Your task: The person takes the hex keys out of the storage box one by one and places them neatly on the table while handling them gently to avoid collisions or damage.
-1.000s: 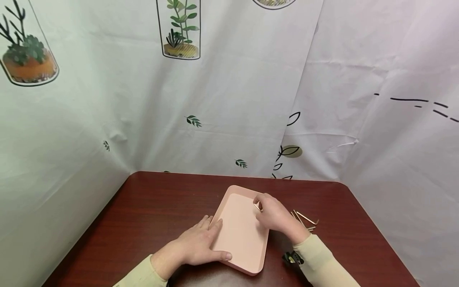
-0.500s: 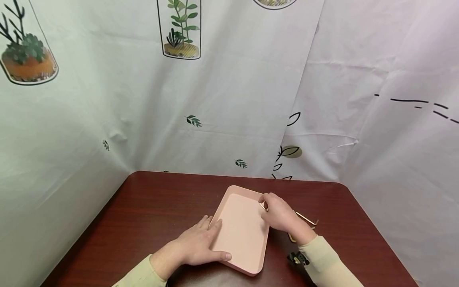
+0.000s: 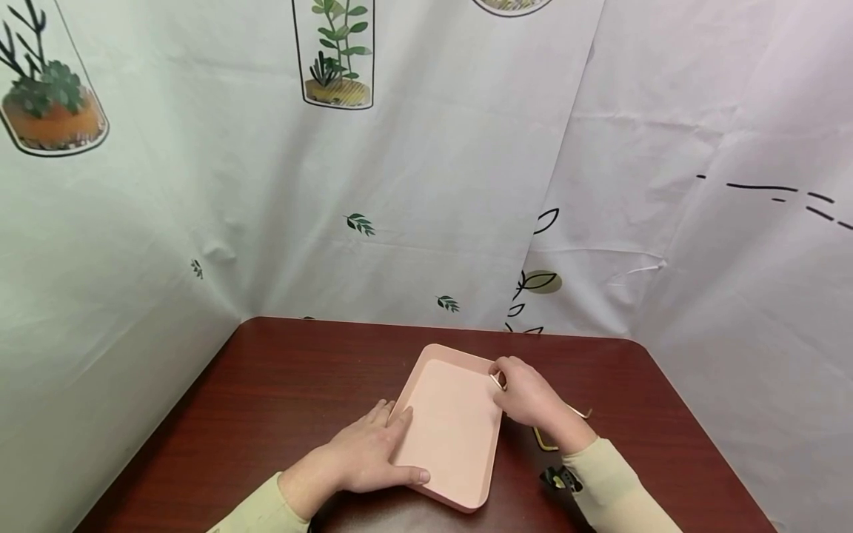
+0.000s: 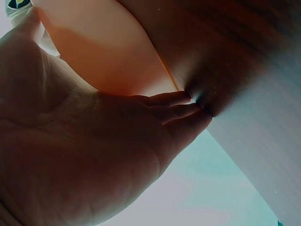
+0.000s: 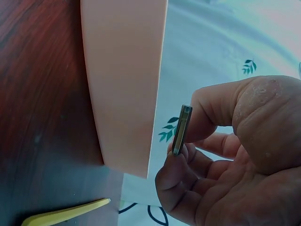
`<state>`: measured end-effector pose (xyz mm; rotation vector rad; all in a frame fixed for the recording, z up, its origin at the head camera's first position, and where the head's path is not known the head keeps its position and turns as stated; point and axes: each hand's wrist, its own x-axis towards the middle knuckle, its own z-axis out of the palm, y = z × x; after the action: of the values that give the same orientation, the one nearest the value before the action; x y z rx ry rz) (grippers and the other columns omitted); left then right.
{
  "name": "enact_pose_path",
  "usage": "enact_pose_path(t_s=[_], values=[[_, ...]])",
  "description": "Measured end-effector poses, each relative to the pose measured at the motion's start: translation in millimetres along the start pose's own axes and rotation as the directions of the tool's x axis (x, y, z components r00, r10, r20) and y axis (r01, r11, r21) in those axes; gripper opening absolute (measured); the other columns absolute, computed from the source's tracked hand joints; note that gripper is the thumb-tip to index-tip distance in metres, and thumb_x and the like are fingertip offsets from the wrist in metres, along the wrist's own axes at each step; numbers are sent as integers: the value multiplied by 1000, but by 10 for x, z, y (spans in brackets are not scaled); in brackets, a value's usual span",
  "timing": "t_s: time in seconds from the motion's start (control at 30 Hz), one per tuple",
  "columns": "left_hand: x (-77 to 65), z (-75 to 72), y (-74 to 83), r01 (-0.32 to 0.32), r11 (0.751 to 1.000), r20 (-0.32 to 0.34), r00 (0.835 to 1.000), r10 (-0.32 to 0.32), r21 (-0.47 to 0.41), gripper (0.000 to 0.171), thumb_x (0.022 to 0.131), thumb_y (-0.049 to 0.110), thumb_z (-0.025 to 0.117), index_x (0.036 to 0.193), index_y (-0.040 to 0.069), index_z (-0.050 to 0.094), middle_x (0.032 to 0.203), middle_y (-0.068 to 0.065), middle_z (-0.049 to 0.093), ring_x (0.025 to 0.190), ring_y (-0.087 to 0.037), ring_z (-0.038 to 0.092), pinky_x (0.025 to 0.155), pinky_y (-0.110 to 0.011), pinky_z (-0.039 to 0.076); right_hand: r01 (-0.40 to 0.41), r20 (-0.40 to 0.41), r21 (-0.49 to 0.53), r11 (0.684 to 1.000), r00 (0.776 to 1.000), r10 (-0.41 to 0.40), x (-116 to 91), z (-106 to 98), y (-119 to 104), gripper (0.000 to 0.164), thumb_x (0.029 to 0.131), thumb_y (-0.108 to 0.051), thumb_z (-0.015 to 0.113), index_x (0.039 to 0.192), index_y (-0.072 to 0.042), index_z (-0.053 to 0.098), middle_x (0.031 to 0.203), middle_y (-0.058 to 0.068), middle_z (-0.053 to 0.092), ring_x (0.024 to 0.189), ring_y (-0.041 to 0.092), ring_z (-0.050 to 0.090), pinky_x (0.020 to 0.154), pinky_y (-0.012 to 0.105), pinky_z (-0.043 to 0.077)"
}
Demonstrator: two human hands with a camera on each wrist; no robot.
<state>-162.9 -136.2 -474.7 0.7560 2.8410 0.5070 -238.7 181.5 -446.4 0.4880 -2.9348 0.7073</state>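
Observation:
A pink rectangular tray (image 3: 449, 437) lies at a slant on the table. My left hand (image 3: 366, 451) rests at its left side, fingers extended along the outside wall and the thumb over the rim near the front; in the left wrist view the straight fingers (image 4: 181, 113) reach down to the table. Over the tray's right rim, my right hand (image 3: 529, 396) pinches a slim gold-coloured metal piece (image 3: 497, 382) between thumb and fingers. The right wrist view shows this metal piece (image 5: 182, 129) from its narrow end, above the tray's outer wall (image 5: 124, 84).
Right of the tray, partly behind my right forearm, lie a bent gold-coloured metal piece (image 3: 578, 411) and a yellow bent piece (image 3: 545, 442) on the dark red table (image 3: 320, 370). A black device (image 3: 561, 480) sits at the right wrist. White patterned cloth (image 3: 426, 185) surrounds the table.
My right hand has moved a little to the right with the metal piece, from over the tray to its right rim. The forearm now covers more of the loose pieces. The left hand stays put.

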Motion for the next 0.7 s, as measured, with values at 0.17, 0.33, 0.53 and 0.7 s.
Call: enact_pose_path(t_s=[0.17, 0.33, 0.53, 0.7], values=[[-2, 1, 9, 2, 1000, 0, 1000, -2, -1, 118, 90, 87, 67, 168, 2, 45, 169, -36, 39, 161, -52, 35, 121, -68, 41, -2, 7, -2, 1000, 1000, 2, 2, -12, 41, 27, 88, 5, 71, 114, -3, 72, 94, 6, 59, 80, 19, 53, 70, 39, 48], [-4, -2, 10, 1, 1000, 2, 1000, -1, -3, 118, 90, 87, 67, 168, 2, 46, 169, -36, 39, 161, -52, 35, 122, -67, 41, -13, 6, 6, 1000, 1000, 13, 1, -29, 55, 27, 88, 5, 71, 115, -2, 72, 95, 7, 59, 79, 20, 53, 69, 39, 48], [-1, -1, 7, -1, 1000, 2, 1000, 1, 0, 118, 90, 87, 66, 168, 2, 46, 169, -37, 39, 161, -52, 35, 122, -67, 41, -29, 9, 16, 999, 1000, 29, 3, -46, 67, 27, 90, 4, 73, 116, -1, 72, 95, 6, 59, 80, 20, 54, 69, 39, 49], [3, 0, 5, 1, 1000, 3, 1000, -1, 3, 118, 90, 88, 66, 168, 2, 46, 169, -37, 39, 161, -52, 35, 122, -67, 41, -39, 14, 11, 999, 999, 38, 13, -49, 86, 26, 92, 3, 74, 117, -1, 72, 95, 8, 60, 78, 20, 54, 67, 39, 50]])
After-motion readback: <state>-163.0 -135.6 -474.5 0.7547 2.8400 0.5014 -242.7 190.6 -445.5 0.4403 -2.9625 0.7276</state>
